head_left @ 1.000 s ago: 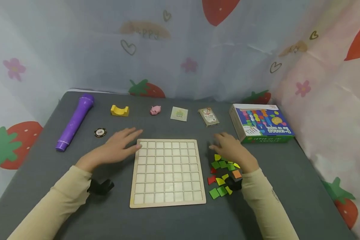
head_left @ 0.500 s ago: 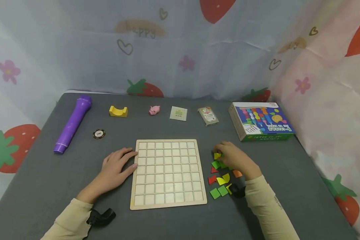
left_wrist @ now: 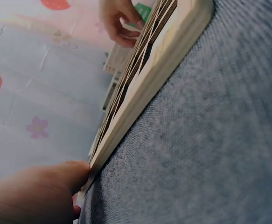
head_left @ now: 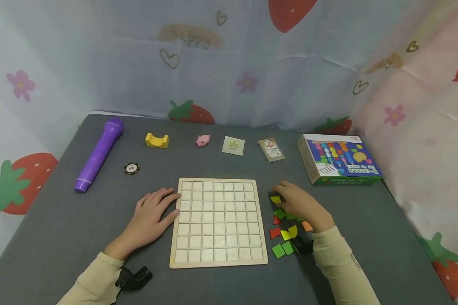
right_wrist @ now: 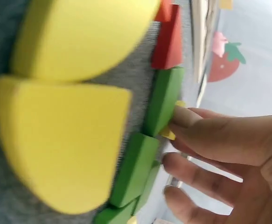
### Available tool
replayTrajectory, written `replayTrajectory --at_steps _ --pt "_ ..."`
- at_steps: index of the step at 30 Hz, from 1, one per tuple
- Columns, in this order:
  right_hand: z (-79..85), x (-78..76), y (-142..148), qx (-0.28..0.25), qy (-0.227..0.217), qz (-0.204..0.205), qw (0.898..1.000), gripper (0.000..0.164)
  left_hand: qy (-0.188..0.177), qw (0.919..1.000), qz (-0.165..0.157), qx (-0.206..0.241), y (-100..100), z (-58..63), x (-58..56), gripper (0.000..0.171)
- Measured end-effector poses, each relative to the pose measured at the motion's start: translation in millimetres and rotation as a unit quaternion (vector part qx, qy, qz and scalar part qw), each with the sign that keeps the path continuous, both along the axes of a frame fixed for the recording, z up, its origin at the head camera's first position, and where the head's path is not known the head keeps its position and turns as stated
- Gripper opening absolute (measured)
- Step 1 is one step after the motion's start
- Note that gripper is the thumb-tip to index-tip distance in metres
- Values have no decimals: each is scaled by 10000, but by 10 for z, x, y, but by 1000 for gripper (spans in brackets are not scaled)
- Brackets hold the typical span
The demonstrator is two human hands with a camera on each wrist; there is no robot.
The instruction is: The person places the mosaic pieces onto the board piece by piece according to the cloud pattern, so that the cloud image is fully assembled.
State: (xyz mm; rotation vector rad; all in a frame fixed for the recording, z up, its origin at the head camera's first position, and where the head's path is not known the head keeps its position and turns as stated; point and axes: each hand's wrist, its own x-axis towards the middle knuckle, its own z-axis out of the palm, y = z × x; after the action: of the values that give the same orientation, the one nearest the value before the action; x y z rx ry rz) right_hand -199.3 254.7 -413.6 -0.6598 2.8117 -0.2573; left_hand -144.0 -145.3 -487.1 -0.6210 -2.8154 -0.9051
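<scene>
A pale wooden grid board (head_left: pixel 218 222) lies flat in the middle of the grey table. My left hand (head_left: pixel 146 220) rests at its left edge, fingers spread and thumb touching the rim; the thumb (left_wrist: pixel 56 184) is at the board's edge in the left wrist view too. My right hand (head_left: pixel 299 205) reaches down to the blocks right of the board. Its thumb (right_wrist: pixel 205 130) and index finger pinch a small yellow curved block (head_left: pixel 275 199), mostly covered by the thumb in the right wrist view. Around it lie green blocks (head_left: pixel 278 250), red blocks (head_left: pixel 275 233) and yellow quarter-round blocks (right_wrist: pixel 66 144).
Along the back stand a purple microphone (head_left: pixel 100 155), yellow cradle-shaped block (head_left: pixel 157 141), pink pig (head_left: pixel 202 140), square packet (head_left: pixel 233 145), card box (head_left: pixel 271 150) and colourful box (head_left: pixel 340 159). A poker chip (head_left: pixel 131 168) lies left. An orange block (head_left: pixel 307 226) is by the right wrist.
My left hand has come down and nearer to the board's left edge. The right hand has lowered onto the upper blocks and closed its fingertips around the yellow one.
</scene>
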Motion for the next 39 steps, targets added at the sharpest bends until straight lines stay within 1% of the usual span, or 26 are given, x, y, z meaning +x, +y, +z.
replayTrajectory --at_steps 6,8,10,13,16,19,22,26,31,36,39 --pt "-5 -11 -53 116 75 140 9998 29 200 9996 13 -199 -26 -39 13 45" --pt "27 -11 -114 117 99 154 9998 30 299 9991 15 -309 -39 -61 19 47" --pt "71 -10 -200 43 177 252 9995 33 345 9987 22 -374 -51 -79 19 49" --pt "145 -9 -360 -213 332 556 9977 36 257 9990 -1 -364 -70 -93 14 55" --pt "183 -26 -544 -376 444 881 9944 35 81 9992 -87 -385 -79 -84 11 63" --pt "187 -51 -746 -453 384 1084 9923 34 -1 9984 -170 -533 -78 -71 16 67" --pt "166 -73 -951 -470 265 1253 9907 34 43 9980 -190 -600 -66 -63 25 64" --pt "120 -109 -1195 -466 57 1354 9897 34 157 9980 -176 -579 -43 -52 31 62" --pt "47 -159 -1418 -368 -96 1355 9900 32 180 9980 -160 -587 -30 -39 30 62" --pt "-6 -190 -1519 -124 -127 1274 9917 34 158 9978 -185 -617 -18 -38 10 62" --pt "-4 -196 -1524 -114 -214 1200 9925 36 145 9975 -211 -654 -14 -46 -6 62"
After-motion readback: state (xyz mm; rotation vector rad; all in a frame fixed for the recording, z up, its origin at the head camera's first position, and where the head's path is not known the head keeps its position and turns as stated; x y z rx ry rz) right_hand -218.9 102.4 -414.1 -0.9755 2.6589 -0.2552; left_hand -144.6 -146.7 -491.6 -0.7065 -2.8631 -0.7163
